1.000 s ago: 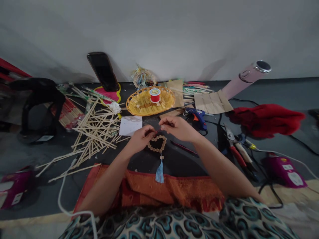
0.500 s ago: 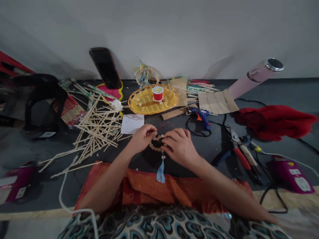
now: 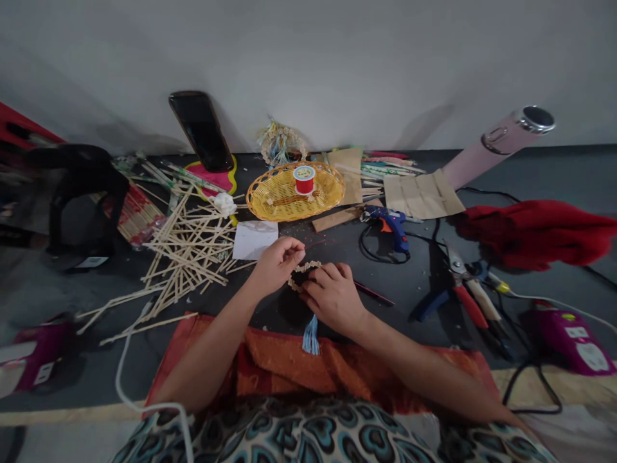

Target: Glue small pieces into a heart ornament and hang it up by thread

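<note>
A small ring of pale beads [image 3: 309,265], like a bracelet, lies between my hands over the dark table. Its light-blue tassel [image 3: 311,335] hangs toward my body, the top covered by my right hand. My left hand [image 3: 278,265] pinches at the ring's upper left, where a thin red thread [image 3: 318,243] trails out from the fingertips. Closed over the ring's right side is my right hand [image 3: 336,297], its fingertips partly hidden. A slim dark-red stick [image 3: 375,293] lies just right of that hand.
Loose wooden sticks [image 3: 187,247] spread to the left. A yellow basket [image 3: 255,200] holds a red thread spool [image 3: 304,181]. Rightward are a blue glue gun [image 3: 393,224], pliers [image 3: 463,289], a red cloth [image 3: 535,235] and a pink flask [image 3: 499,148]. A phone [image 3: 202,132] leans on the wall.
My right hand has moved slightly left and down, covering more of the bead ring and the tassel's top. The dark-red stick now shows beside it. My left hand stays nearly in place.
</note>
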Demonstrator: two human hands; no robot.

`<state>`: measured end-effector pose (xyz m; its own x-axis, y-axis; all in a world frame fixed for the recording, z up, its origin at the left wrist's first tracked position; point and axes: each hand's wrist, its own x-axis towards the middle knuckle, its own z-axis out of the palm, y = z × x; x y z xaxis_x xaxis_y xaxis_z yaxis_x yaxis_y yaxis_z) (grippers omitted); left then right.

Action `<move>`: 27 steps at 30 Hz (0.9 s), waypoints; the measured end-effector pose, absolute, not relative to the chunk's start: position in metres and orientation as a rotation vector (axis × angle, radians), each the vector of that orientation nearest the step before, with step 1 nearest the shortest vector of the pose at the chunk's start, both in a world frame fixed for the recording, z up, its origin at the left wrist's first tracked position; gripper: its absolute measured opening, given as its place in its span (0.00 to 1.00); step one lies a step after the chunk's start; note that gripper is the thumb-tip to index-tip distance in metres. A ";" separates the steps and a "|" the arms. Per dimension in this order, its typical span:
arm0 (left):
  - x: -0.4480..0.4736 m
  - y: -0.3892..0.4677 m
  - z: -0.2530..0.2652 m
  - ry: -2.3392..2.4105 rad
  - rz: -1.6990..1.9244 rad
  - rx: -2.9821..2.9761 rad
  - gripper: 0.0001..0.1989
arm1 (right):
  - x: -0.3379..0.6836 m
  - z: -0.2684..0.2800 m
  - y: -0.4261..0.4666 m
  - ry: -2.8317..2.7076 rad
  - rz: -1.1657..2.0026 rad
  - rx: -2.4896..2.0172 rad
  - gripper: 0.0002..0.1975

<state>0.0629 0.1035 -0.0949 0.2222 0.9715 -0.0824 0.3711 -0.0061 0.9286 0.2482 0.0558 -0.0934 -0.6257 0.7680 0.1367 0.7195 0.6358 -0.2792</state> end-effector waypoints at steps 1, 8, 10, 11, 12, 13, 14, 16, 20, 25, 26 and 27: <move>0.063 0.104 -0.096 1.303 0.809 1.540 0.12 | 0.248 -0.093 0.056 -2.614 0.295 -1.212 0.09; 0.060 0.111 -0.096 1.324 0.850 1.504 0.12 | 0.248 -0.092 0.054 -2.609 0.324 -1.214 0.09; 0.059 0.112 -0.096 1.333 0.874 1.477 0.12 | 0.248 -0.092 0.054 -2.611 0.325 -1.212 0.10; 0.058 0.113 -0.096 1.335 0.887 1.464 0.12 | 0.248 -0.092 0.054 -2.611 0.324 -1.214 0.10; 0.058 0.114 -0.097 1.334 0.897 1.454 0.12 | 0.248 -0.092 0.054 -2.610 0.325 -1.216 0.10; 0.057 0.115 -0.097 1.330 0.907 1.444 0.12 | 0.249 -0.093 0.054 -2.610 0.328 -1.219 0.09; 0.056 0.115 -0.098 1.324 0.917 1.436 0.12 | 0.248 -0.093 0.053 -2.608 0.330 -1.220 0.09; 0.055 0.116 -0.099 1.312 0.938 1.417 0.12 | 0.248 -0.094 0.053 -2.608 0.332 -1.222 0.09; 0.053 0.118 -0.101 1.309 0.995 1.371 0.12 | 0.248 -0.094 0.053 -2.598 0.319 -1.222 0.09; 0.051 0.120 -0.101 1.296 1.040 1.312 0.11 | 0.248 -0.094 0.054 -2.596 0.311 -1.213 0.09; 0.051 0.120 -0.101 1.297 1.048 1.304 0.11 | 0.248 -0.094 0.054 -2.595 0.314 -1.213 0.09; 0.051 0.121 -0.101 1.298 1.055 1.299 0.10 | 0.248 -0.094 0.053 -2.595 0.317 -1.213 0.09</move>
<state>0.0511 0.1207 -0.1012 0.0521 0.9969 -0.0592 0.1458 0.0511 0.9880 0.2478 0.0535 -0.0942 -0.6181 0.7734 0.1404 0.7169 0.6279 -0.3029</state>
